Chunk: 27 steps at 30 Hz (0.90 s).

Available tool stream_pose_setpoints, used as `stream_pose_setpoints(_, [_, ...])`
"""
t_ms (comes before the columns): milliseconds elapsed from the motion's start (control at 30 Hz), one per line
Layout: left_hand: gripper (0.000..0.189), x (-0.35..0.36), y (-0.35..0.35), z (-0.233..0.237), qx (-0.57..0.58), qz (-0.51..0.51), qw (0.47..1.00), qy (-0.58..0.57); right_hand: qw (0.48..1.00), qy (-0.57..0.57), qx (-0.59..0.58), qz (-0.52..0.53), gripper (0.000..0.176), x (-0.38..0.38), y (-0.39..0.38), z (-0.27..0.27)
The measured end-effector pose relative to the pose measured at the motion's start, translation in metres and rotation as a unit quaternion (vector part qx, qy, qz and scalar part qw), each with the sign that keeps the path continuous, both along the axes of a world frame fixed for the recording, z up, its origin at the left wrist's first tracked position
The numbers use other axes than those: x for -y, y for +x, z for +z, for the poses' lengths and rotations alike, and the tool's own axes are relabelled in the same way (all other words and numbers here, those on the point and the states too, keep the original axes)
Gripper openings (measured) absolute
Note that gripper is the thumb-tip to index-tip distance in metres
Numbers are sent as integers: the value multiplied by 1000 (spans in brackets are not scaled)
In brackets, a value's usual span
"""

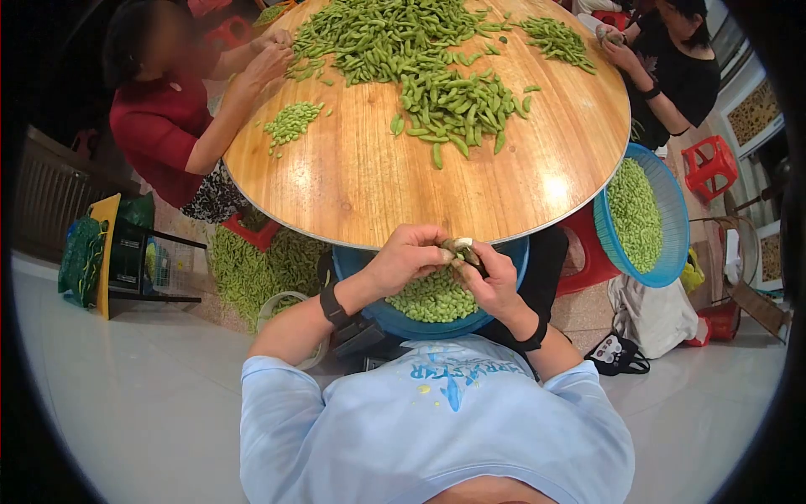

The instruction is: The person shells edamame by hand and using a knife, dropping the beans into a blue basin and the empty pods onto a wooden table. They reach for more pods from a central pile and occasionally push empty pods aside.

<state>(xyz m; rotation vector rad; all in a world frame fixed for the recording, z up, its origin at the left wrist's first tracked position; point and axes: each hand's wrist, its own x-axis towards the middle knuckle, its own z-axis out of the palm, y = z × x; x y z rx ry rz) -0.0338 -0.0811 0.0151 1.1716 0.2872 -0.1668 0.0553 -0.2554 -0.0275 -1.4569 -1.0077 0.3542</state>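
My left hand (409, 259) and my right hand (489, 277) meet just beyond the near edge of the round wooden table (361, 189). Between their pinched fingers is a green pod (458, 253), partly hidden by the fingertips. A small white thing shows at a fingertip of the hand on the right. Below both hands, a blue basin (390, 323) holds shelled green beans (432, 296). On the table lies a pile of green pods (462, 105), with a larger heap (382, 42) behind it.
A person in red (159, 126) works at the left, beside some shelled beans (292, 123). Another person in black (680, 63) sits at the right. A blue basket of beans (676, 227) and a red stool (710, 166) stand right. Pods (252, 273) cover the floor at left.
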Motion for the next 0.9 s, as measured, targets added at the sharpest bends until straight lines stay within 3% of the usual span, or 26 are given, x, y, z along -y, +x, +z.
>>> stream_pose_setpoints(67, [7, -10, -6, 5, -12, -17, 1000, -19, 999, 7, -40, 15, 29, 2, 2, 1])
stream_pose_setpoints(133, [7, -27, -19, 21, -64, -127, 980, 140, 996, 14, -80, 31, 26, 4, 4, 4])
stream_pose_setpoints(200, [14, -47, -43, 37, 46, -219, 864, 451, 995, -39, 62, 66, 23, 7, 6, 12])
stream_pose_setpoints(267, [15, -58, -65, 57, -29, -349, 666, 659, 991, -70, 85, 77, 22, 11, 2, 10])
stream_pose_setpoints(300, [15, -57, -64, 63, -30, -349, 666, 659, 989, -82, 96, 74, 26, 11, 1, 5])
stream_pose_setpoints(333, [15, -56, -61, 70, -16, -285, 648, 706, 987, -95, 109, 73, 30, 11, -1, 0])
stream_pose_setpoints(367, [16, -57, -56, 74, -2, -220, 624, 750, 994, -68, 76, 43, 23, 7, -5, -2])
stream_pose_setpoints(400, [14, -59, -42, 69, 49, -158, 670, 724, 994, -65, 79, 42, 23, 6, -8, 0])
stream_pose_setpoints(433, [12, -61, -20, 59, 101, -95, 709, 691, 996, -75, -19, 50, 21, 6, -9, 4])
stream_pose_setpoints(500, [6, -56, 25, 43, 185, 20, 714, 675, 972, -66, -207, 85, 18, 5, -14, 12])
stream_pose_setpoints(533, [7, -56, 45, 36, 207, 10, 680, 703, 973, -65, -204, 84, 18, 5, -13, 15])
stream_pose_setpoints(567, [11, -59, 62, 30, 228, 1, 645, 730, 941, -46, -317, 112, 18, 5, -11, 17])
stream_pose_setpoints(600, [11, -65, 77, 21, 230, 3, 645, 729, 894, -27, -426, 138, 18, 6, -10, 18])
stream_pose_setpoints(667, [20, -77, 100, 8, 255, -40, 576, 775, 879, -26, -451, 151, 20, 8, -10, 19])
stream_pose_setpoints(733, [20, -83, 106, 7, 272, -53, 572, 772, 830, 11, -536, 153, 22, 11, -14, 16])
stream_pose_setpoints(900, [14, -74, 96, 12, 331, -23, 594, 733, 832, 62, -541, 103, 28, 9, -15, 10])
